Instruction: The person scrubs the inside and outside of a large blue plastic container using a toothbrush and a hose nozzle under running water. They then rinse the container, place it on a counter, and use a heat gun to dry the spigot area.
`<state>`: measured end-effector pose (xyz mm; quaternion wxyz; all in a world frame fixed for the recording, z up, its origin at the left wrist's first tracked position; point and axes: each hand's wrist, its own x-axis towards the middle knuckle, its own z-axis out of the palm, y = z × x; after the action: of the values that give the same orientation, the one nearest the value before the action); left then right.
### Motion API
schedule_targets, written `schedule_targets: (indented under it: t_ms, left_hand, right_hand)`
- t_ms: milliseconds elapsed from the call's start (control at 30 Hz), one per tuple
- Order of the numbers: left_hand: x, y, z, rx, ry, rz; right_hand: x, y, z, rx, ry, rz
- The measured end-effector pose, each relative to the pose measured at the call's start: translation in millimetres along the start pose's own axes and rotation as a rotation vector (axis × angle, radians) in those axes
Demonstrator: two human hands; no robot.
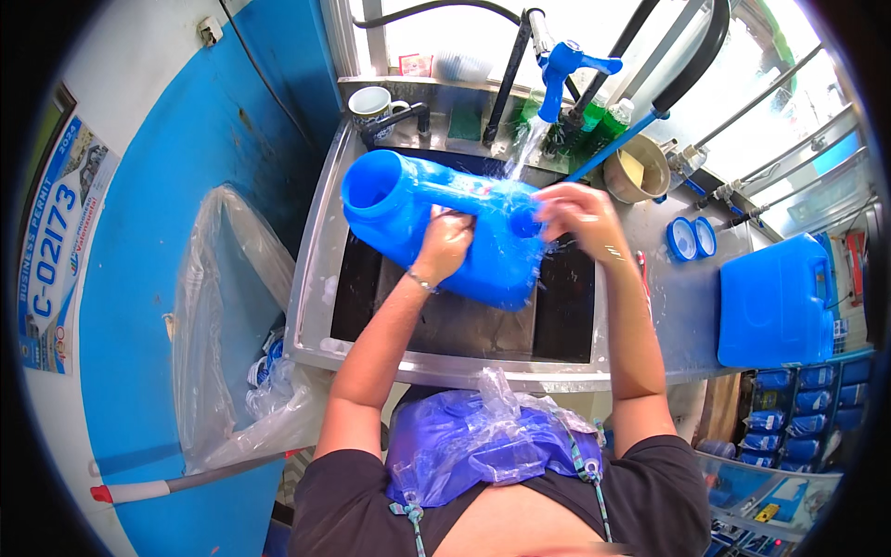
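A blue plastic water jug (pixel 480 275) lies tilted over the sink basin (pixel 438 341), its wide mouth pointing to the upper left. My left hand (pixel 445 242) is wrapped around the jug's handle (pixel 452 193). At the jug's right end, my right hand (pixel 581 216) is blurred, with its fingers by a round blue fitting (pixel 527 221); whether they grip it is unclear. Water (pixel 527 150) runs from the blue-handled faucet (pixel 557 76) onto the jug and splashes around that end.
Right of the basin stand another blue container (pixel 773 303), two round blue-rimmed lids (pixel 690 239) and a tub holding a sponge (pixel 630 170). Behind are a mug (pixel 371 104), green bottles (pixel 612 125) and black pipes (pixel 511 83). A clear plastic bag (pixel 202 334) hangs at left.
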<state>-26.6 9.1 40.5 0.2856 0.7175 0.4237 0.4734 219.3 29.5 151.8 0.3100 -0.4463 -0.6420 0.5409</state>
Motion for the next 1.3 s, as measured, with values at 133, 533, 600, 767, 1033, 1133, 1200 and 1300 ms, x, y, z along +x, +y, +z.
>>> schedule_targets:
  t_ms: [133,533,600,767,1033,1133,1200,1300]
  left_hand:
    - [-26,22,-66,-0.182,0.151,0.174]
    - [-32,-69,-34,-0.040,0.738,-0.267]
    - [-31,-87,-14,-0.934,0.882,-0.334]
    - [-47,-111,18,-1.534,0.840,-0.684]
    - [-81,-172,52,-1.426,0.877,-0.975]
    - [-94,-201,39,-1.383,0.833,-1.125]
    - [-87,-208,25,-1.139,0.692,-1.195]
    - [-59,-188,7,-0.920,0.444,-1.085]
  right_hand:
    - [-32,74,-80,-0.035,0.458,0.085]
    - [-124,266,-79,0.890,0.251,-0.276]
    - [-125,250,-85,0.863,0.241,-0.264]
    - [-122,186,-89,0.680,0.578,0.033]
    - [-88,167,-58,0.372,0.615,0.212]
    - [-72,177,-41,0.345,0.598,0.263]
    - [-55,187,-24,0.335,0.599,0.199]
    - [-32,196,0,0.229,0.681,0.242]
